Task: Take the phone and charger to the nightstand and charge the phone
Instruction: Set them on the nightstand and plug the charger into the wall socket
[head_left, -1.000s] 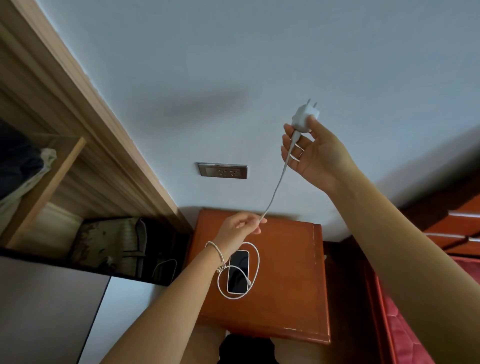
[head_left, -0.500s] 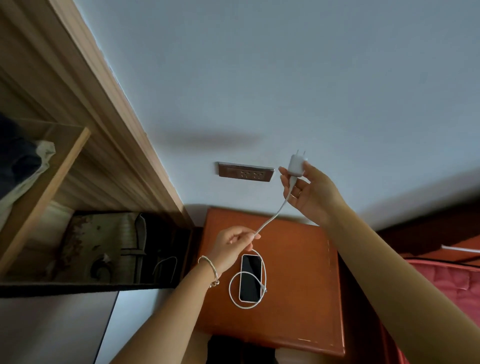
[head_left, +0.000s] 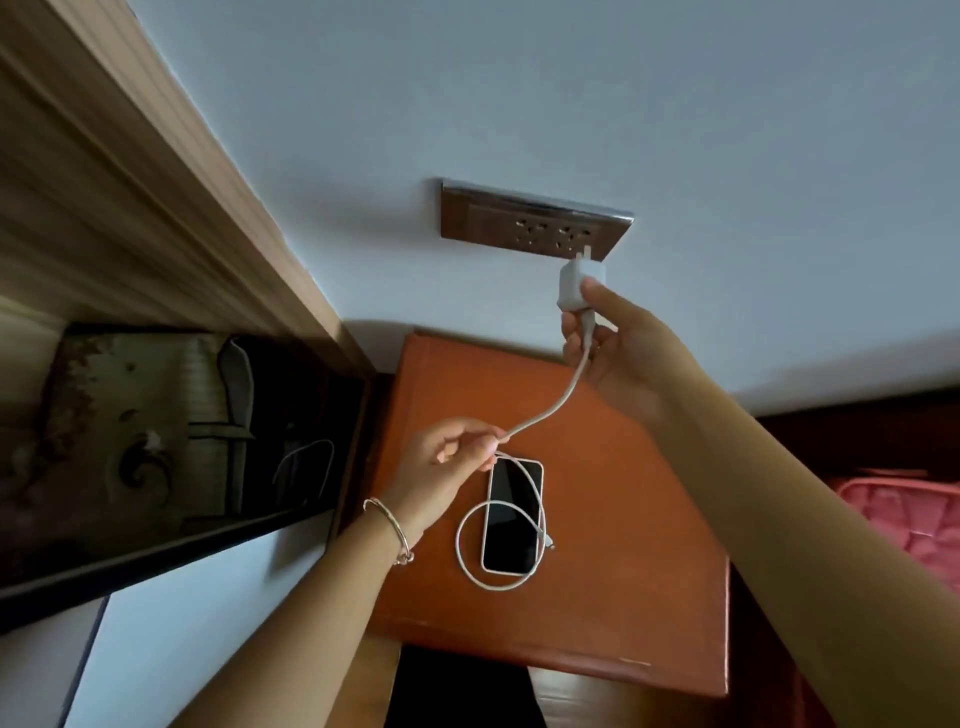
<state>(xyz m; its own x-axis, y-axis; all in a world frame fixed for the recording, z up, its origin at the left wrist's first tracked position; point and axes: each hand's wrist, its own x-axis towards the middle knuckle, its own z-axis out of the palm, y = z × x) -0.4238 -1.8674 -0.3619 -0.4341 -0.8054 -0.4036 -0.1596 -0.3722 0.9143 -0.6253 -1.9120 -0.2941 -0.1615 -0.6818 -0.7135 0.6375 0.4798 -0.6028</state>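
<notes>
The phone (head_left: 511, 517) lies face up with a dark screen on the orange-brown nightstand (head_left: 639, 525). My right hand (head_left: 621, 353) grips the white charger plug (head_left: 579, 286), whose prongs sit at the lower right corner of the metal wall socket plate (head_left: 530, 221). The white cable (head_left: 553, 408) runs down from the plug to my left hand (head_left: 447, 462), which pinches it just above the phone. Below that hand the cable loops around the phone, and its free connector end lies beside the phone's right edge.
A wooden wardrobe frame (head_left: 130, 171) runs along the left, with an open shelf holding a patterned bag (head_left: 135, 431). A red bed cover (head_left: 904, 525) shows at the right edge. The pale wall fills the upper view.
My right hand has carried the plug down and left until its prongs reach the socket plate. The view has moved closer. My left hand still holds the cable above the phone.
</notes>
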